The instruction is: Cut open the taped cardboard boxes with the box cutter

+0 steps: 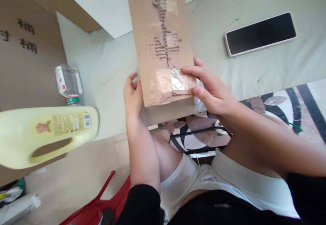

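A small brown cardboard box [145,24] is held up over the covered table, tilted toward me. Torn strips along its middle bare the corrugated layer, and clear shiny tape covers its lower end. My right hand [210,87] grips its lower right corner, with thumb and a finger on the front edge and face. Something white shows beneath that corner. My left hand [133,96] is curled at the lower left edge, its fingertips partly hidden behind the box.
A phone with a dark screen [262,33] lies at the right on the pale tablecloth [277,1]. To the left are a clear bottle [70,82], a yellow jug [20,126] and a large carton [28,69]. A white box [114,4] stands behind.
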The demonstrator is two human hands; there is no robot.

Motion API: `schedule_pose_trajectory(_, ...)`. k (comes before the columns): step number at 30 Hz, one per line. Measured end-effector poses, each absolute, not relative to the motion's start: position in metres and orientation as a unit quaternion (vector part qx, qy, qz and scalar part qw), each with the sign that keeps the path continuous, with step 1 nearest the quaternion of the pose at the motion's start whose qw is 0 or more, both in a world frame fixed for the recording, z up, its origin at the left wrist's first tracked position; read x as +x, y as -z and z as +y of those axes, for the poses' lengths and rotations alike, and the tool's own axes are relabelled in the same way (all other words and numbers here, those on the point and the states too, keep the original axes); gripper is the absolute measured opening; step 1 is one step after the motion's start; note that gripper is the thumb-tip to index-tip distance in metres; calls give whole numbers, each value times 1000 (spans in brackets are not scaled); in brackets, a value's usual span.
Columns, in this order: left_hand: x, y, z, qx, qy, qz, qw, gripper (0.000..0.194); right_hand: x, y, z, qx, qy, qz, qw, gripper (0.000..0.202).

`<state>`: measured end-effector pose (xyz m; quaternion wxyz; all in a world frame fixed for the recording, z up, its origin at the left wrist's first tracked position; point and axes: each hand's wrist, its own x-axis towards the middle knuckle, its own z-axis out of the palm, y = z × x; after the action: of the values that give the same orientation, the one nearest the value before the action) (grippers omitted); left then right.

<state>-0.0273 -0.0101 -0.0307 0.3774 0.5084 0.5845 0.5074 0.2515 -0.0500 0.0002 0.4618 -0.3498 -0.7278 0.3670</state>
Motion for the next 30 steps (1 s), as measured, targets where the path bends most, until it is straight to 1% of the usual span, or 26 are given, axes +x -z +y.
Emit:
schedule_pose_trajectory(2, -23, 22, -7, 536, -558, 533, 343, 76, 251, 1, -50, -339, -364, -746, 443, 54)
schedule_pose_trajectory(4, -16, 13, -8, 590, -617, 417, 313, 70, 249, 2, -50, -326, -363, -764, 422, 56)
schedule_pose_trajectory(5, -12, 9, -9, 615, -626, 369, 306, 66, 248, 2, -51, -321, -361, -772, 413, 57)
schedule_pose_trajectory(7, -7, 7, -10, 650, -618, 325, 301, 58, 246, 0, -52, -327, -345, -784, 399, 58)
schedule_pose_trajectory(8, -6, 7, -10, 659, -613, 317, 299, 53, 245, -1, -53, -351, -330, -781, 397, 57)
schedule_pose_trajectory(10, -9, 11, -10, 668, -607, 311, 298, 45, 245, -5, -53, -451, -285, -757, 377, 53)
schedule_pose_trajectory(12, -13, 16, -8, 675, -601, 303, 304, 43, 246, -11, -52, -579, -234, -721, 301, 51)
schedule_pose_trajectory(14, -17, 19, -6, 675, -595, 306, 312, 43, 247, -15, -49, -658, -207, -703, 174, 56)
schedule_pose_trajectory(16, -18, 20, -4, 673, -596, 314, 306, 44, 248, -16, -46, -674, -201, -708, 66, 62)
schedule_pose_trajectory(17, -18, 21, -3, 673, -596, 319, 301, 45, 248, -17, -45, -673, -200, -712, 32, 63)
schedule_pose_trajectory(19, -15, 22, -3, 670, -600, 321, 296, 45, 249, -17, -42, -670, -201, -715, 7, 61)
schedule_pose_trajectory(21, -11, 22, -4, 663, -604, 324, 301, 45, 249, -17, -41, -674, -232, -701, 39, 58)
schedule_pose_trajectory(22, -7, 22, -6, 658, -609, 328, 298, 44, 250, -18, -40, -675, -266, -684, 81, 55)
schedule_pose_trajectory(23, -3, 21, -8, 655, -611, 336, 291, 44, 252, -19, -40, -667, -313, -660, 146, 51)
schedule_pose_trajectory(24, 2, 20, -10, 657, -610, 346, 277, 44, 253, -20, -39, -645, -369, -628, 230, 46)
schedule_pose_trajectory(26, 13, 17, -17, 667, -602, 370, 237, 44, 257, -24, -39, -558, -464, -546, 418, 42)
schedule_pose_trajectory(27, 19, 15, -20, 674, -598, 379, 209, 44, 259, -26, -39, -511, -485, -509, 494, 40)
schedule_pose_trajectory(28, 25, 12, -24, 676, -594, 395, 182, 44, 261, -28, -38, -477, -485, -487, 549, 38)
schedule_pose_trajectory(30, 36, 6, -30, 685, -599, 395, 131, 46, 262, -31, -36, -459, -428, -481, 612, 33)
